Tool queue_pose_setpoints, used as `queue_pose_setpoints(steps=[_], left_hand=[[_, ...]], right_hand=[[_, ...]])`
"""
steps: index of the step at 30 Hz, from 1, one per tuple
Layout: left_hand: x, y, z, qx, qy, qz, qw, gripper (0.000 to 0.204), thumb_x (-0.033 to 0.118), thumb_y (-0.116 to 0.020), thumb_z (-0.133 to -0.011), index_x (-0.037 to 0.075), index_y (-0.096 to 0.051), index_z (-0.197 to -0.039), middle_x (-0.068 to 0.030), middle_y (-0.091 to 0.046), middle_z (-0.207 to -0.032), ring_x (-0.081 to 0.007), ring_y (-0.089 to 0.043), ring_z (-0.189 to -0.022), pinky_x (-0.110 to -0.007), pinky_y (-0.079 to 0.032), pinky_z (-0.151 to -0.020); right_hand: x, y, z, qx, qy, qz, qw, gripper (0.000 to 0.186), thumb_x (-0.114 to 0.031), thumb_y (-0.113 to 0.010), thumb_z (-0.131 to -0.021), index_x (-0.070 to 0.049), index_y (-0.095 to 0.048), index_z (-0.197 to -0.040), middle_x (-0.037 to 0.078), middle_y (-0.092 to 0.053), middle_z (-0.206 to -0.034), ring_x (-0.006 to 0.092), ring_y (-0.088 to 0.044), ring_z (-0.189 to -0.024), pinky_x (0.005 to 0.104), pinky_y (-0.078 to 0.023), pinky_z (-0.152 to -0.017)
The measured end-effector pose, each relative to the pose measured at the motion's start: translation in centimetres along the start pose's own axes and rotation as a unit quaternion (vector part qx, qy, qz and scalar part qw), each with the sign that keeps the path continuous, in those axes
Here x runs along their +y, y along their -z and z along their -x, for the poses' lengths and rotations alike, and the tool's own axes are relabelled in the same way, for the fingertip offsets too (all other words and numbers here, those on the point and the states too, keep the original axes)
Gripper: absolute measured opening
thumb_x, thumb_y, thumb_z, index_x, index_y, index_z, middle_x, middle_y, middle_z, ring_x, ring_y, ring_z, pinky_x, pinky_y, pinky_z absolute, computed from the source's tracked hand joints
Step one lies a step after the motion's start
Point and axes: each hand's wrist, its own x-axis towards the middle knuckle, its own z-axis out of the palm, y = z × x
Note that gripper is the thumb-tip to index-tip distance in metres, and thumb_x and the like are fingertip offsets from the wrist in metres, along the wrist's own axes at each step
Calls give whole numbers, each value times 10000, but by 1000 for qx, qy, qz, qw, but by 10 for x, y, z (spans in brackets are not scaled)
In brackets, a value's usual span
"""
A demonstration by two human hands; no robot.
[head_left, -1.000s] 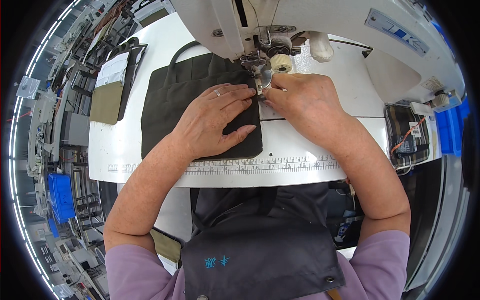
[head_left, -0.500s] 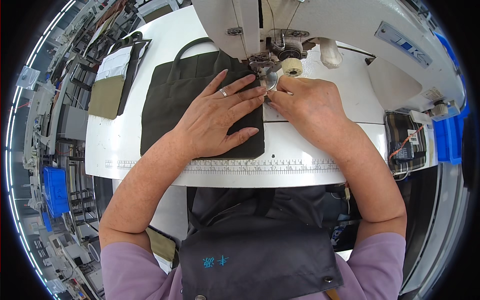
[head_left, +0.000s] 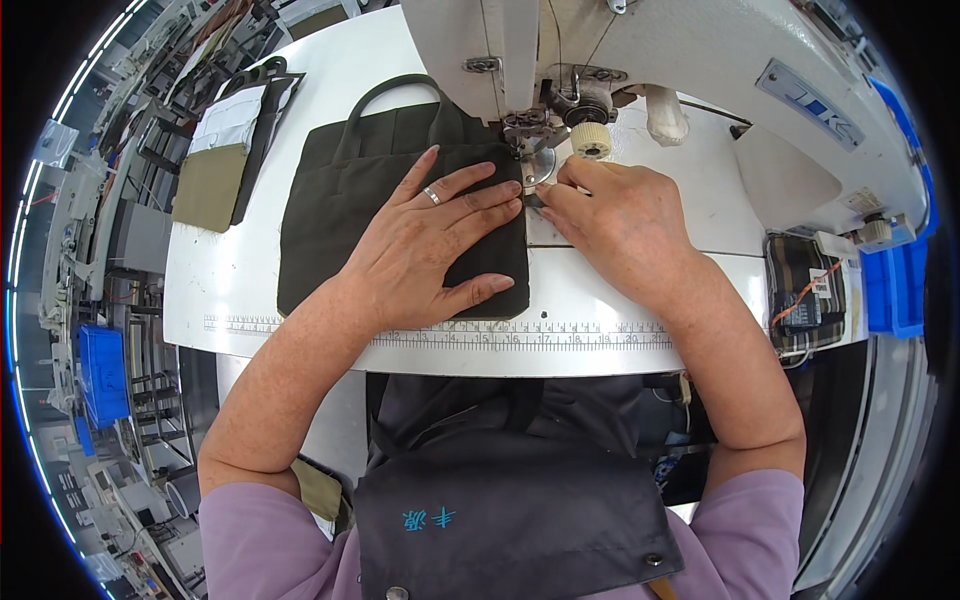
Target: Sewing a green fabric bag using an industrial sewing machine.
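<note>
A dark green fabric bag with a loop handle lies flat on the white sewing table. Its right edge runs up to the presser foot of the sewing machine. My left hand, a ring on one finger, rests palm down on the bag with fingers spread. Just right of the bag's edge, my right hand is closed in a pinch close to the presser foot. A small dark bit shows by its fingertips; what it is, I cannot make out.
Along the table's near edge runs a printed ruler. Olive and white fabric pieces lie at the far left. A plaid cloth bundle sits at the right end, beside a blue bin. A dark apron covers my lap.
My left hand has slid slightly left and nearer to me over the bag, its fingertips drawing back from the presser foot. The right hand stays pinched in nearly the same place.
</note>
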Motion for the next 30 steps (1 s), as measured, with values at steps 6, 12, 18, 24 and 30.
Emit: queue_pose_setpoints(steps=[6, 12, 18, 24, 30], left_hand=[[-1, -3, 2, 21, -7, 12, 1000, 658, 514, -665, -917, 104, -586, -1426, -60, -548, -1500, -286, -411, -1478, -567, -206, -1263], [-5, -8, 6, 37, -19, 69, 997, 620, 416, -710, -908, 58, -588, -1400, -115, -551, -1473, -296, -477, -1425, -551, -302, -1227], [-14, -13, 1, 52, -20, 68, 996, 610, 391, -716, -908, 40, -592, -1390, -119, -556, -1466, -296, -503, -1403, -540, -311, -1226], [-29, -15, -13, 63, -21, 59, 996, 582, 376, -711, -917, 40, -603, -1380, -124, -563, -1461, -287, -503, -1404, -524, -306, -1236], [-37, -15, -23, 66, -7, 54, 996, 586, 399, -726, -906, 48, -622, -1363, -130, -583, -1448, -309, -527, -1376, -532, -307, -1232]], right_hand=[[11, 6, 5, -2, -66, -68, 996, 208, -234, -774, -817, -122, -745, -990, 28, -630, -845, 243, -669, -703, 408, -532, -632], [6, 0, 4, -65, 19, -67, 995, 386, -196, -774, -766, -149, -744, -1147, 32, -626, -861, 254, -653, -688, 400, -525, -631], [1, 2, -2, -75, 16, 1, 997, 403, -194, -772, -776, -153, -731, -1176, 33, -638, -871, 246, -664, -690, 395, -530, -624], [-2, -1, -6, -98, -53, 24, 993, 465, -207, -770, -796, -159, -706, -1254, 55, -683, -859, 253, -687, -705, 407, -541, -633], [13, -3, 1, -80, -64, -26, 994, 438, -171, -770, -798, -157, -720, -1233, 77, -684, -874, 288, -691, -743, 426, -549, -672]])
